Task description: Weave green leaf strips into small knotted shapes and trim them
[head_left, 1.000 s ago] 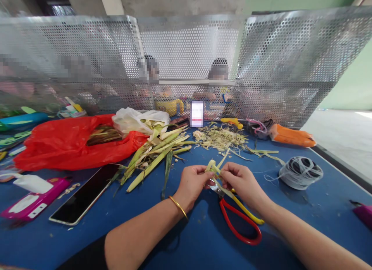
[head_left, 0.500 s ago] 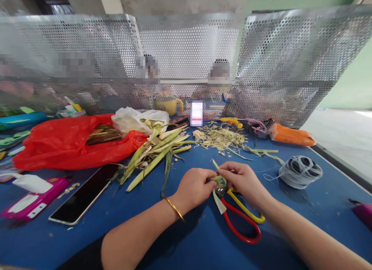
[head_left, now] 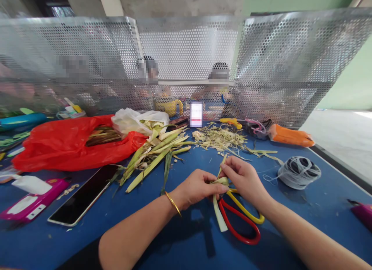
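Between my two hands is a pale green leaf strip (head_left: 220,215), folded at its top, with one end hanging down. My left hand (head_left: 200,188) pinches the folded part between thumb and fingers. My right hand (head_left: 242,179) is closed on the narrow upper end of the strip. Scissors (head_left: 241,227) with one red and one yellow handle lie on the blue table just below my hands; their blades are hidden. Beyond my left hand lies a pile of green husk leaves (head_left: 157,157).
Leaf shreds (head_left: 223,136) lie ahead. A ball of white string (head_left: 299,173) and an orange packet (head_left: 290,135) are at right. Left are a red bag (head_left: 64,142), a black phone (head_left: 84,196) and a magenta case (head_left: 35,200). People sit behind a perforated metal screen (head_left: 186,49).
The folded leaf has turned in my hands, and its loose end hangs lower. My left thumb has moved right across the fold. My right hand has shifted slightly, with its fingers higher.
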`<state>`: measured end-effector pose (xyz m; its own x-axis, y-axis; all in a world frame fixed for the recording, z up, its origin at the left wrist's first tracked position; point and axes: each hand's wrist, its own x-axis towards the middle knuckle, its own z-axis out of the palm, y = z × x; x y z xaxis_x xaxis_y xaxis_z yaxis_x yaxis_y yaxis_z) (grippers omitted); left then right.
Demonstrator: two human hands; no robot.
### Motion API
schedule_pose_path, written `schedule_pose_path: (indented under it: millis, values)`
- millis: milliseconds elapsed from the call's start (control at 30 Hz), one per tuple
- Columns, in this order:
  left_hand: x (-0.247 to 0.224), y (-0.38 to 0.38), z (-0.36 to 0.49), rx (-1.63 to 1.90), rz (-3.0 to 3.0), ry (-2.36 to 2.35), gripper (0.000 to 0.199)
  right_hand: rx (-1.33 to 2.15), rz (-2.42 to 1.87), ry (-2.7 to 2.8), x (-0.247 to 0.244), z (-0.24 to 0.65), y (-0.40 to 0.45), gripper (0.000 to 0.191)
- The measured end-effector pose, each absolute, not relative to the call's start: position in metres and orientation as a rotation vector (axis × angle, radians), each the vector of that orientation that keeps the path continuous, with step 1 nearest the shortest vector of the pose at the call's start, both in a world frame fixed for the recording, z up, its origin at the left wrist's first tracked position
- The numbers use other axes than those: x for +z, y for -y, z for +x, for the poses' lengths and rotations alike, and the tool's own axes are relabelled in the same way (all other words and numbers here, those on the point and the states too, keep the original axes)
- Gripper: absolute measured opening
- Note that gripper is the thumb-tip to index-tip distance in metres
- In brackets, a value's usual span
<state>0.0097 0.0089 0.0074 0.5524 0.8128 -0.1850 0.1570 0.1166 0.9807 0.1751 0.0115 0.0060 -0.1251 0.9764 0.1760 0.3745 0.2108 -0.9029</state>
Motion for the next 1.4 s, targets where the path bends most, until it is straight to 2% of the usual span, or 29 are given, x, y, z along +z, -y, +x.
schedule_pose_path:
  millis: [133,367,433,533,700,833,1033,1233,1400]
  values:
    - [0.002,-0.006,0.011,0.607,1.434,-0.907,0.033,0.820,-1.325,1.622,0.002,0.173,-0.011,0.026]
    - [0.007,-0.007,0.010,0.550,1.297,-0.924,0.027,0.788,-1.364,1.621,-0.009,0.176,-0.019,0.024]
    - [0.007,-0.010,0.008,0.582,1.206,-0.971,0.026,0.557,-1.359,1.682,-0.003,0.180,-0.018,0.018]
    - [0.004,-0.016,0.008,0.680,0.987,-1.022,0.026,0.017,-1.173,1.900,0.013,0.182,-0.008,0.013]
    - [-0.004,-0.017,0.012,0.816,0.760,-0.998,0.027,-0.417,-0.697,2.634,0.013,0.165,0.013,0.019]
    - [-0.005,-0.013,0.015,0.816,0.752,-1.008,0.033,-0.799,-0.607,2.747,-0.005,0.155,0.015,0.021]
    - [-0.002,-0.020,0.011,0.875,0.752,-1.033,0.026,-0.749,-0.531,2.687,-0.004,0.159,0.017,0.029]
    - [0.002,-0.022,0.008,0.907,0.744,-1.094,0.017,-0.552,-0.363,2.683,0.003,0.157,0.022,0.030]
    - [0.002,-0.021,0.008,0.901,0.776,-1.067,0.019,-0.342,-0.362,2.645,0.004,0.157,0.023,0.025]
